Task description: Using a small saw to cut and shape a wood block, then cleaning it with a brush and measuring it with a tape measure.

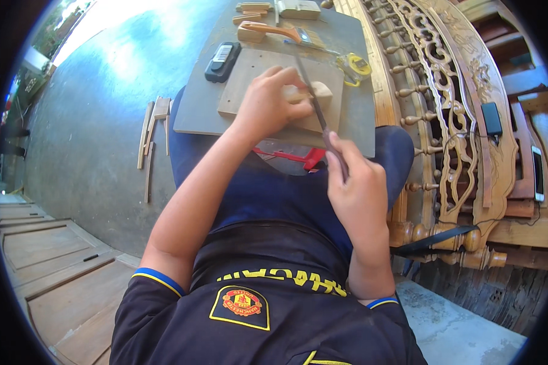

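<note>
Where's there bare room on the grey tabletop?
Grey tabletop: left strip, between board and edge, nearer than the black box; right strip, between board and edge, nearer than the tape measure. Crowded: far end, with brush and wood pieces; board's right half, under the left grip, the pale wood piece and the file in the right grip.

Bright daylight, strongest upper left; floor (85, 131) there washed out, bluish-white glare, detail lost. Tabletop (196, 108) evenly lit, shadows soft. Dark shirt (323, 322) shows little fold detail. Left hand (269, 100) slightly blurred at fingertips. Strong fisheye bend: wooden doors (58, 263) lower left, carved woodwork (469, 85) right. Black vignette round rim, corners fully dark.
</note>
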{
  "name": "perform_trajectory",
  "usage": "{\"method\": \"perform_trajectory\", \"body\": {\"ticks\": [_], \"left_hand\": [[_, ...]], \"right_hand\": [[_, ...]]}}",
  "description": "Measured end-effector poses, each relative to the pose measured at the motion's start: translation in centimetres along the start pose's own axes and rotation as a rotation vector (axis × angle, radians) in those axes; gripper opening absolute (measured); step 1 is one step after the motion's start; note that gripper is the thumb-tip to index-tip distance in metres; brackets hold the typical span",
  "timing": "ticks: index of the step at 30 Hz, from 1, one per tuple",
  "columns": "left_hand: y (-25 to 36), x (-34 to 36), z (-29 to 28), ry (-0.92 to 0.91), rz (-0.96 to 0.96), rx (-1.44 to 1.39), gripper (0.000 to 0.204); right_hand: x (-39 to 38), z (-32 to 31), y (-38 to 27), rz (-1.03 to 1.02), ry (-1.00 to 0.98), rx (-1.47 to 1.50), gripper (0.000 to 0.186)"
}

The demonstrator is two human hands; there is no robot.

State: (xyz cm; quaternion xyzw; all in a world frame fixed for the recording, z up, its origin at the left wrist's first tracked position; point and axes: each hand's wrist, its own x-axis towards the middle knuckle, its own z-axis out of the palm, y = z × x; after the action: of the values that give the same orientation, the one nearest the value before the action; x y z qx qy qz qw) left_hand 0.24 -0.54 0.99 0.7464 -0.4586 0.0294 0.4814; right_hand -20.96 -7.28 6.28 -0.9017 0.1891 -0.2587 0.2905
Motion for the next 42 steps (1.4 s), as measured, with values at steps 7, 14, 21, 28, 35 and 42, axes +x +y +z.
{"method": "perform_trajectory", "body": {"ticks": [7, 14, 21, 28, 35, 42], "left_hand": [[-0.5, -0.6, 0.2, 0.109, 0.054, 0.115, 0.028], [-0.4, -0.3, 0.3, 0.101, 0.078, 0.148, 0.027], [-1.1, 0.0, 0.3, 0.108, 0.086, 0.169, 0.029], [-0.5, 0.1, 0.2, 0.116, 0.080, 0.189, 0.030], [-0.9, 0.1, 0.0, 0.104, 0.040, 0.180, 0.030], [-0.8, -0.1, 0.0, 0.113, 0.062, 0.184, 0.028]], "right_hand": [[1.0, 0.2, 1.4, -0.022, -0.059, 0.034, 0.025], [-2.9, -8.9, -1.0, 0.195, -0.164, 0.057, 0.021], [2.5, 1.6, 3.0, -0.010, -0.072, 0.074, 0.021], [-2.0, -7.1, 0.0, 0.120, -0.127, 0.093, 0.020], [2.2, -1.0, 1.8, -0.008, -0.100, 0.044, 0.020], [-0.2, -6.6, -0.3, 0.085, -0.166, 0.079, 0.022]]}}
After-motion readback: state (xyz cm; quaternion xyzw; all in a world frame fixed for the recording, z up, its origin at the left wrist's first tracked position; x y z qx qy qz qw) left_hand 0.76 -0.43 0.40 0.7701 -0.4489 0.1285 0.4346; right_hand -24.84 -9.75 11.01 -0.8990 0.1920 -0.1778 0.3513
